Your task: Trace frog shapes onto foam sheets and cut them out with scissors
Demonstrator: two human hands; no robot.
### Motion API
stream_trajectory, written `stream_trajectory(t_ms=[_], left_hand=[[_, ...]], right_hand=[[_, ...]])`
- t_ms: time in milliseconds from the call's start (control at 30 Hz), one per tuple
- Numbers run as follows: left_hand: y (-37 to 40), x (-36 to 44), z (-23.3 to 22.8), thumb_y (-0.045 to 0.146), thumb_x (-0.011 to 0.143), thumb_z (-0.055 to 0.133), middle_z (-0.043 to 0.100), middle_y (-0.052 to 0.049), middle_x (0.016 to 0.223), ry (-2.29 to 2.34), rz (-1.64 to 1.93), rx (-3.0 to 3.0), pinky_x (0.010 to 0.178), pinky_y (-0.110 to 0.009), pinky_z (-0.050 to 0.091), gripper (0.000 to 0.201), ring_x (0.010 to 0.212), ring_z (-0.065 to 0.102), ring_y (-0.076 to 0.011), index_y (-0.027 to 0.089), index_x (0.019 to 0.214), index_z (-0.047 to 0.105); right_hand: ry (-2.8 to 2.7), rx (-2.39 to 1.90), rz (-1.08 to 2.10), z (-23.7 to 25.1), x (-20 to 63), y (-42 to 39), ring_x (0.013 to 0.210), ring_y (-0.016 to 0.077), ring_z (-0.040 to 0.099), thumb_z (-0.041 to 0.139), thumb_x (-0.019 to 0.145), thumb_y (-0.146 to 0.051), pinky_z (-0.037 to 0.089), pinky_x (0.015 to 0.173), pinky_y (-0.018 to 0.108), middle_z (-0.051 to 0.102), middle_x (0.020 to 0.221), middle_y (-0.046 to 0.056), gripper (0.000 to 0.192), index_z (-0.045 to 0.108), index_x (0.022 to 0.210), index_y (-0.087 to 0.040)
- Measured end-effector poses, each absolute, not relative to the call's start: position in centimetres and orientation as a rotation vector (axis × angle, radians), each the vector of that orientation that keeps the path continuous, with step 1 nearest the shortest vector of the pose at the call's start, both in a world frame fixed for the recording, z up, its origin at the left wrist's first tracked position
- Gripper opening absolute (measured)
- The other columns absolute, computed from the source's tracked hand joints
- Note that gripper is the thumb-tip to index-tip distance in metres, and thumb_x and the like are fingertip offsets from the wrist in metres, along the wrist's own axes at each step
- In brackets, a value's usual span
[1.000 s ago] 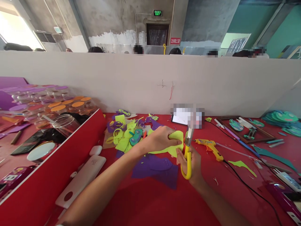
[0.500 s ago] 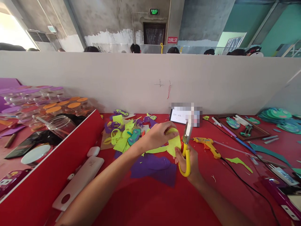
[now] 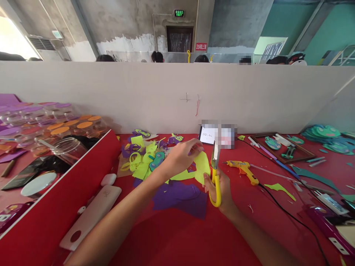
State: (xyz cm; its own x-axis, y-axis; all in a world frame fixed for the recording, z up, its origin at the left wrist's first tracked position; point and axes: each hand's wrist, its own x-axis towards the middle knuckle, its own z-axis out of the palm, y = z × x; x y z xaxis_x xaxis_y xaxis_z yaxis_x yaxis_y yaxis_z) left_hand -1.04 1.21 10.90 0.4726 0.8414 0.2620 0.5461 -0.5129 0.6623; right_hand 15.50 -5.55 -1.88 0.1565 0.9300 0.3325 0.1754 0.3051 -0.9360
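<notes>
My right hand (image 3: 222, 188) is wrapped round yellow-handled scissors (image 3: 216, 192), whose metal blades point up and away from me. Its thumb also presses the lower part of a yellow-green felt piece (image 3: 202, 168). At the upper edge of that piece, my left hand (image 3: 181, 155) has its fingers curled together; the exact contact of the fingertips is partly hidden. Under the hands lie purple felt sheets (image 3: 180, 199). Left of them is a heap of yellow-green scraps (image 3: 142, 162) with a teal eye-mask-shaped piece (image 3: 157, 161) on it.
To the right lie a yellow glue gun (image 3: 244, 170) with a black cord and a brown tray (image 3: 302, 157). A propped screen (image 3: 206, 135) shows a timer. A red divider (image 3: 83, 177) rises on the left, beside a white power bank (image 3: 91, 218). A pale partition (image 3: 138, 96) stands behind.
The view has shifted slightly. My left fingers have moved a little up and left along the felt, and the scissor blades stand more upright. Both hands stay close to the felt piece.
</notes>
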Motion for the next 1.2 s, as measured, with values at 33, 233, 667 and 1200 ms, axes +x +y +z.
stream_trajectory(t_ms=[33,233,667,1200], left_hand=[[1.1,-1.0,11.0,0.039,0.097,0.053,0.071,-0.004,0.092,1.100,0.750,2.202,0.061,-0.025,0.047,0.028,0.065,0.063,-0.0123,0.022,0.115,0.065],[1.2,-1.2,10.8,0.026,0.094,0.055,0.069,-0.002,0.081,1.046,0.751,2.226,0.060,-0.023,0.045,0.022,0.061,0.061,-0.0109,0.021,0.111,0.067],[1.3,-2.1,12.1,0.029,0.085,0.067,0.073,-0.005,0.096,0.977,0.600,2.223,0.062,-0.024,0.048,0.040,0.074,0.066,-0.0145,0.022,0.124,0.065],[1.9,-2.9,13.2,0.026,0.087,0.057,0.061,0.001,0.068,1.178,1.125,1.959,0.059,-0.024,0.043,0.008,0.062,0.056,-0.0121,0.018,0.087,0.057]], right_hand=[[-1.312,-1.144,0.768,-1.9,15.5,-5.5,0.041,0.0135,0.055,0.065,0.092,-0.051,0.046,0.040,0.022,0.052,0.049,-0.006,0.032,0.052,0.080,-0.023],[-1.325,-1.150,0.754,-1.8,15.6,-5.5,0.040,0.0132,0.053,0.064,0.093,-0.049,0.045,0.041,0.023,0.052,0.049,-0.006,0.031,0.052,0.080,-0.024],[-1.307,-1.157,0.763,-1.9,15.5,-5.5,0.039,0.0122,0.051,0.066,0.091,-0.051,0.044,0.039,0.022,0.053,0.050,-0.006,0.035,0.049,0.077,-0.024],[-1.243,-0.808,1.114,-0.2,14.6,-5.4,0.039,0.0068,0.031,0.052,0.084,-0.082,0.027,0.037,0.021,0.041,0.058,-0.009,0.060,0.049,0.087,-0.023]])
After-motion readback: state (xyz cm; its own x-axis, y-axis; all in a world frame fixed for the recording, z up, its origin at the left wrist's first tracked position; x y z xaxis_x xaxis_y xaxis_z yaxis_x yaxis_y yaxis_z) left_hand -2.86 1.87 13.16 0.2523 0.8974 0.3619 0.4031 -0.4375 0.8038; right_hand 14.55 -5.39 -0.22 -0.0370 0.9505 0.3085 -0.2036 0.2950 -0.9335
